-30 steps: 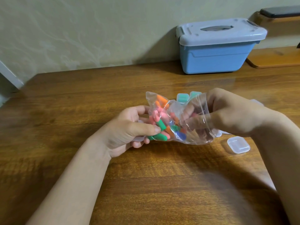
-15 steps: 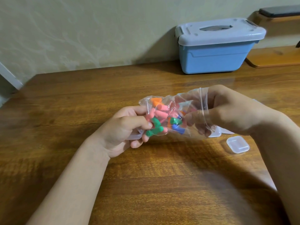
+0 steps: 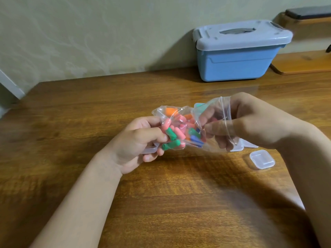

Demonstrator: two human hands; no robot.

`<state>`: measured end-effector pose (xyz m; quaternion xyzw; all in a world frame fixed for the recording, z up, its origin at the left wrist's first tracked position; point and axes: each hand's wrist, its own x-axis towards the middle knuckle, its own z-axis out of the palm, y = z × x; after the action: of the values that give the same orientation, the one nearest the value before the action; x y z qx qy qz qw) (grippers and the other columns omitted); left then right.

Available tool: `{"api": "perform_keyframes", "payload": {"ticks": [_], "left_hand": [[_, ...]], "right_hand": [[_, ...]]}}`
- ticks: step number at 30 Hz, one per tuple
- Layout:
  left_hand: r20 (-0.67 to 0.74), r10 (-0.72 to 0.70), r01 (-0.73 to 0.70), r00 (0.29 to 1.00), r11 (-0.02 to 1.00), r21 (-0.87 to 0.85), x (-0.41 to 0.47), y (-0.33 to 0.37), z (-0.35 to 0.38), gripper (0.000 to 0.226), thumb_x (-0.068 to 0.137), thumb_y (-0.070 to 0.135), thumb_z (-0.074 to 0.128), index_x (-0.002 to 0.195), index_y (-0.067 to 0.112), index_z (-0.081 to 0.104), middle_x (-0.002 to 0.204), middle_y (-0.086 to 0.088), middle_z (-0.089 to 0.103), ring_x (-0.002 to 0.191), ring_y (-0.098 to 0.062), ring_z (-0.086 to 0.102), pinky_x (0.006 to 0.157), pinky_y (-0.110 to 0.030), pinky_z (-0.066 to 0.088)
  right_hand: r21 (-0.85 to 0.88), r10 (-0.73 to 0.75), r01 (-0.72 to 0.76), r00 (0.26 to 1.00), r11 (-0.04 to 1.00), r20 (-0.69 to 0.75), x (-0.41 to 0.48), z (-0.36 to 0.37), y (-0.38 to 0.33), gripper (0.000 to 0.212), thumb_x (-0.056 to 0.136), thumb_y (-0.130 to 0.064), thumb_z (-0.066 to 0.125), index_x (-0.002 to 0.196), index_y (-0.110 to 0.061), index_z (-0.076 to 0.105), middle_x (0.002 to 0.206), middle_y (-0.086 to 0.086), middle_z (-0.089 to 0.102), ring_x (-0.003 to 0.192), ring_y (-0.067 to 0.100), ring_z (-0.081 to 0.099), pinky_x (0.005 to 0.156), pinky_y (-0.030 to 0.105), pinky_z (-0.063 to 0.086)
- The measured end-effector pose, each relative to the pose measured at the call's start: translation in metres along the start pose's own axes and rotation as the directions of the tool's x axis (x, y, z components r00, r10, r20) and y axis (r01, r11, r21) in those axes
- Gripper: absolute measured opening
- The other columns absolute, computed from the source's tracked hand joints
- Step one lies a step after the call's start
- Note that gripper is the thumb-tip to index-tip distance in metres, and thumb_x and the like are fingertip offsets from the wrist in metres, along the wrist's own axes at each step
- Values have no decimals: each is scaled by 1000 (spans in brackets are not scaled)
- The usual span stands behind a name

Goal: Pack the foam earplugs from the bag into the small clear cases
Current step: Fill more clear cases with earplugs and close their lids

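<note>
Currently, head view, sole entry:

- Table: brown wood, fills the lower frame
- Bag: clear zip bag at centre frame, held on its side above the table, mouth to the right
- Earplugs: pink, orange, green and blue; all seen lie inside the bag, bunched toward its left end; none seen in any case
- Left hand: centre-left; thumb and fingers curled, pinching the bag's closed end; a case is tucked under the same fingers, lid state cannot be told
- Right hand: centre-right; thumb and fingers pushed in through the bag's mouth and curled toward the earplugs; whether they pinch one cannot be told through the plastic
- Spare case: lies on the table at right of centre, apart from both hands; further cases partly hidden behind the right hand
- Box: blue, grey lid on, upper right, against the wall

Step in hand, as judged: drawing earplugs out of the bag for a case; packing looks barely begun

Next move, as judged: a light pinch on one or two earplugs, a clean withdrawal through the narrow mouth without dragging others out, then seating them in the case under the left hand, whose lid must be open
</note>
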<state>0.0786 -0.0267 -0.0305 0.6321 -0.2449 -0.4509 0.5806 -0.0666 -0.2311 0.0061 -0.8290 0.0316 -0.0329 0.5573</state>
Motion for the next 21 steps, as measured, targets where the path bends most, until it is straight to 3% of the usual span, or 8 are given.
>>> {"api": "perform_keyframes", "payload": {"ticks": [3,8,16,21], "left_hand": [[0,9,-9,1000,1000,7,-1,1,0,39,75,8,60,112,-7,62,94,-19,62,58,-14,53,38,-19,31],[15,12,-12,1000,999,44,-3,2,4,19,74,9,63,83,20,76,83,-12,62,60,-14,54,41,-21,34],[43,9,-10,999,999,32,-4,3,8,24,74,9,65,82,28,78,83,-8,66,61,-11,56,43,-20,33],[12,27,-27,1000,1000,-7,-3,3,9,22,73,6,66,78,24,78,85,-12,63,60,-12,56,42,-20,35]], "right_hand": [[-1,-4,4,1000,1000,7,1,1,1,9,87,4,66,90,-4,70,65,26,64,49,29,57,45,29,47],[33,-47,47,999,998,9,3,6,4,19,92,5,61,94,-10,73,66,21,64,50,27,57,46,32,47],[-96,-63,54,994,994,-92,6,16,7,15,94,-3,62,97,-12,74,54,5,60,44,18,55,45,30,48],[-154,-109,92,989,984,-100,6,17,7,15,94,-4,63,95,-15,73,61,8,64,48,22,61,45,31,49]]}}
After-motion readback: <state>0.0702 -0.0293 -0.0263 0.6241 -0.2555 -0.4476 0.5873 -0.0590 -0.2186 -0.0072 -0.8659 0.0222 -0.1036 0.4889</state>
